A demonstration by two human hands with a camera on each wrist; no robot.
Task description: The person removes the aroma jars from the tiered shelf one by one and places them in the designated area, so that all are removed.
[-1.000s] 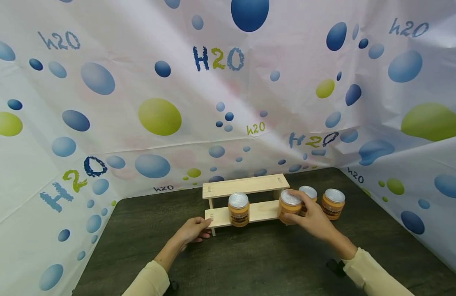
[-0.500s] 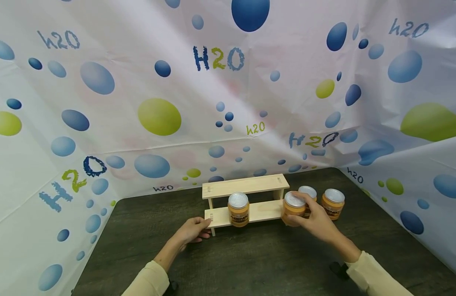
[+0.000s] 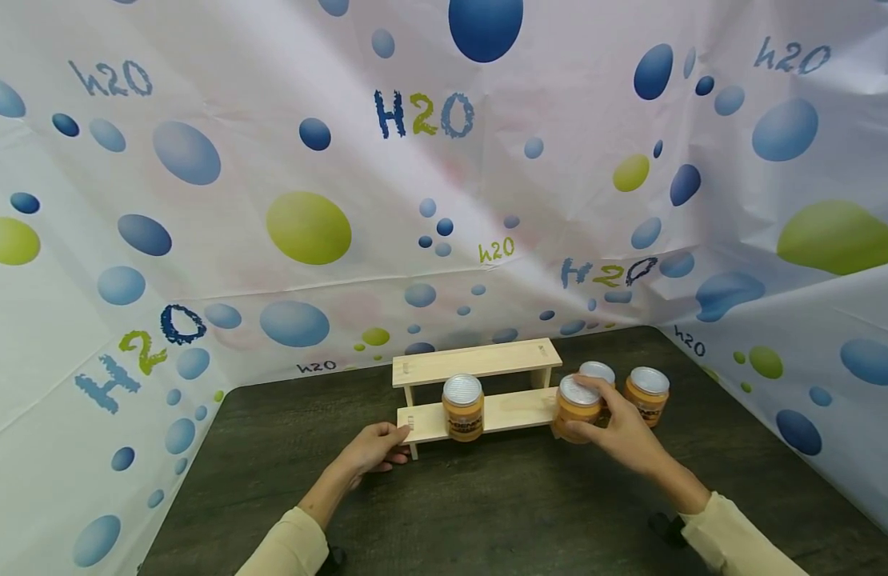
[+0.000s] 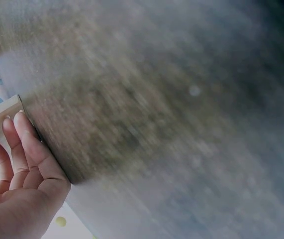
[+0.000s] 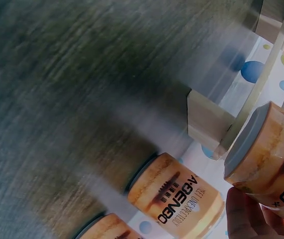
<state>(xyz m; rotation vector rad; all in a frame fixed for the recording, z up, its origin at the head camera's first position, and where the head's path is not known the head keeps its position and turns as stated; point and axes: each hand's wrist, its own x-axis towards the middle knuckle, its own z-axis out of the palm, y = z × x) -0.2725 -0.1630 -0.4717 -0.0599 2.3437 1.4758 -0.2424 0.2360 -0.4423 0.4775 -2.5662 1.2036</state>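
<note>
My right hand (image 3: 624, 432) curls round a jar (image 3: 577, 410), lower right of centre, by the shelf (image 3: 509, 408) end. My left hand (image 3: 375, 448) rests straight-fingered against the shelf's left end. The jar looks rigid, smooth, probably weighty; best gripped round its sides.

Two arms in pale yellow sleeves reach forward from the bottom of the view. The left hand (image 3: 372, 450) lies low, palm down, fingers together and nearly straight, their tips pressed against a flat wooden edge just ahead of them; the left wrist view shows those fingers (image 4: 30, 144) side by side, extended. The right hand (image 3: 620, 428) is out ahead and well apart from the left, held a little higher, its wrist bent slightly upward. Its fingers and thumb curl round a small jar (image 3: 577, 409), thumb on the near side, fingertips (image 5: 246, 214) wrapped under the body
</note>
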